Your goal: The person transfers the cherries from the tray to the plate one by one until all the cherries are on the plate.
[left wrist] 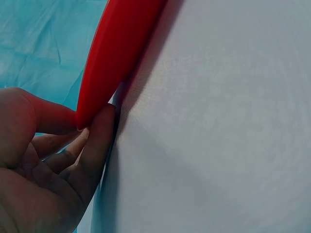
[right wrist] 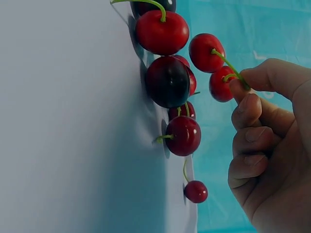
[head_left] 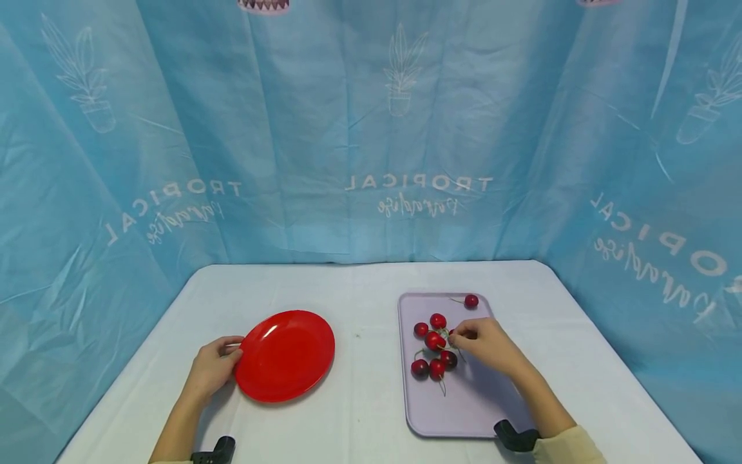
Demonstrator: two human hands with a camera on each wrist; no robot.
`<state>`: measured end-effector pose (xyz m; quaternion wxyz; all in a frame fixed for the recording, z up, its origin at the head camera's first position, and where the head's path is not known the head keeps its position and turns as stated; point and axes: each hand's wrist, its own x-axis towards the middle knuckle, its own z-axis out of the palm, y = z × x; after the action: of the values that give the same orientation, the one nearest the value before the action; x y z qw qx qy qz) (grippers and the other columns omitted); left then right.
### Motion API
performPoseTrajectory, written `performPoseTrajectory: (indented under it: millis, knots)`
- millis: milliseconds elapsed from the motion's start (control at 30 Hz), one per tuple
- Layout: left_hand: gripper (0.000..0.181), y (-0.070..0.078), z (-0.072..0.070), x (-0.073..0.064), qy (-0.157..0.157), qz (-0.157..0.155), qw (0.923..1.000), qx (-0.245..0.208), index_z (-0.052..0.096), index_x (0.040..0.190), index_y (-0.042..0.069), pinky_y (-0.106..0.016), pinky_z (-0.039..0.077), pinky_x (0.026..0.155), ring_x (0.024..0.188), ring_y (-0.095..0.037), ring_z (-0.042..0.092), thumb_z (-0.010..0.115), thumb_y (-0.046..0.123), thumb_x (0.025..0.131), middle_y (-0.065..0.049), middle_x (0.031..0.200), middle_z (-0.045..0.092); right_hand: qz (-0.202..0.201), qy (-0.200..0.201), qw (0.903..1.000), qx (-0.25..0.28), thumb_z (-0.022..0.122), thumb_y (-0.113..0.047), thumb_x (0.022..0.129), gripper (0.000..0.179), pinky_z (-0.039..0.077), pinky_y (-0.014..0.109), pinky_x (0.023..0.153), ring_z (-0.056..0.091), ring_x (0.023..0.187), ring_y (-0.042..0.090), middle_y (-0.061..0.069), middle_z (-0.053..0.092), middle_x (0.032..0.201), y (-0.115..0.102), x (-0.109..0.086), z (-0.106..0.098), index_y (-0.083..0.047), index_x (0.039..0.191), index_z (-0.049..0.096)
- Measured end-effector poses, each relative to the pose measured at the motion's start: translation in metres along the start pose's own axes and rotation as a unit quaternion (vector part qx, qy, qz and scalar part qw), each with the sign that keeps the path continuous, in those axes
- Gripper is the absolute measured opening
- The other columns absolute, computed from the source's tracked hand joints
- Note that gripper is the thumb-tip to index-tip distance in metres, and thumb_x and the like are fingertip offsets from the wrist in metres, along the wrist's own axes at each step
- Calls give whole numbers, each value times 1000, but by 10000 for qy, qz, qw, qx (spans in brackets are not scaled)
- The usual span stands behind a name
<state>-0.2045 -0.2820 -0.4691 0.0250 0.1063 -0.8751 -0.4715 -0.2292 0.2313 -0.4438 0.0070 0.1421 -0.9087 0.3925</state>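
On the left, a round red plate [head_left: 284,356] lies on the white table. My left hand [head_left: 211,367] pinches its near-left rim between thumb and fingers; in the left wrist view the edge of the plate [left wrist: 114,53] stands above the tabletop there. Over at the right, my right hand [head_left: 487,343] is above a lilac tray [head_left: 458,412]. Its thumb and index finger pinch thin green stems, from which two red cherries [right wrist: 206,52] hang apart from the others. Several more cherries [head_left: 420,368], some dark and some bright red, lie clustered in the tray.
One lone cherry [head_left: 471,301] sits at the tray's far right corner. White tablecloth [head_left: 365,386] lies between plate and tray. A blue printed curtain [head_left: 313,129] closes off the back and both sides of the table.
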Motion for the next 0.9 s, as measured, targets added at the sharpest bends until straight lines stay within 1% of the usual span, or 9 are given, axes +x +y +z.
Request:
performPoseTrajectory:
  millis: [200,333,400,633,800,900]
  knots:
    - [41,-2,3,-1,-43,9,9999,-118,49,132,-5,-32,57,69,95,-34,61,56,13,95,-29,121,54,-16,97,9999,-115,69,-20,87,11,50,28,62,55,71,15,-4,64,76,-3,1,2,-11,86,73]
    - [42,-4,1,0,-71,61,9999,-93,48,132,-4,-32,57,69,95,-34,61,57,13,95,-29,121,54,-83,122,9998,-135,69,-21,87,9,50,28,61,55,70,15,-6,63,75,-6,3,6,-12,85,72]
    - [42,-3,0,1,-75,102,9999,-63,48,132,-5,-32,57,68,95,-34,61,56,14,95,-29,121,55,-72,134,9998,-122,70,-21,87,9,50,28,61,55,70,15,-7,63,75,-7,4,7,-14,85,72]
    - [42,1,-2,-2,-62,103,9999,14,48,132,-6,-31,57,67,95,-36,61,56,14,96,-30,120,55,-49,75,9999,-46,70,-22,87,7,50,29,56,55,66,16,-5,64,73,-12,5,11,-16,83,72]
    - [42,2,-3,-2,-69,154,9999,35,49,131,-6,-30,57,67,94,-35,61,56,15,96,-30,120,55,-101,30,9999,12,69,-22,88,8,50,29,59,56,69,16,-6,64,73,-13,8,14,-16,83,72]
    - [41,2,-2,-1,-79,119,9999,10,49,131,-5,-30,57,67,94,-35,62,56,15,96,-30,120,56,-118,14,9999,33,69,-22,88,9,50,28,60,56,71,15,-6,64,75,-14,9,17,-14,85,73]
